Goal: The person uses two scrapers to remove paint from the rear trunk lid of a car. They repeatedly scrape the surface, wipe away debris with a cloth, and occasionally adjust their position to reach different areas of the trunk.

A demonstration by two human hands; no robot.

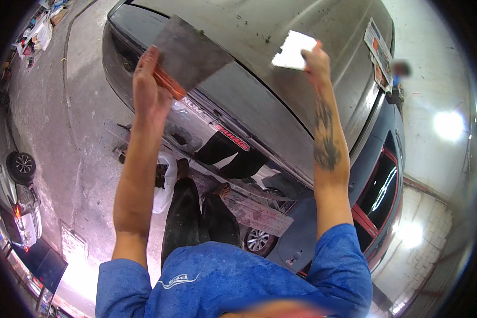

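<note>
Two flat tools in hand at the large grey vehicle panel, one per hand, hands well apart. Grips with the left hand the orange handle of a dark flat plate, over the panel's left edge, fingers closed round the handle. Holds with the right hand a white-looking flat scraper, above the panel's middle, thumb over its face. Cannot tell from this view about contact of plate or scraper with the panel. Shows small dark specks on the panel, left of the scraper.

Surroundings, by position from the panel. Along its right edge, newspaper sheets. Below it, dark glass with a lettered sticker; further below, a pale plank and a car wheel. Below and left, a white plastic bag. Below and right, a red-framed window. Far left, a parked silver car. Wears a blue shirt and dark trousers, both below the panel.
</note>
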